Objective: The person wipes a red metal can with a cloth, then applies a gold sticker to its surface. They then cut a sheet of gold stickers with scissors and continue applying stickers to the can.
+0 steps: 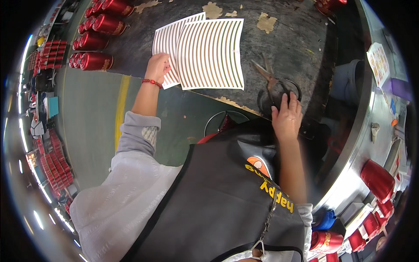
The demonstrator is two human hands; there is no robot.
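Two white sheets with gold-brown stripes lie overlapping at the table's near edge. My left hand (157, 68) is closed on the lower left edge of the rear striped sheet (165, 40), its fingers curled in. The front striped sheet (211, 54) covers part of that one and reaches slightly past the edge. To their right rests a pair of scissors (271, 81) with black loop handles, blades parted and pointing away from me. My right hand (288, 117) is at the handles, fingers stretched out and fingertips by the loops, not wrapped round them.
The dark, worn table (301, 39) has peeled patches. Red cans (97, 61) lie in rows at its far left; another red can (330, 6) is at the far right. A metal counter (349, 144) stands to the right, near a pale bucket (347, 81). A stool rim (211, 117) shows below.
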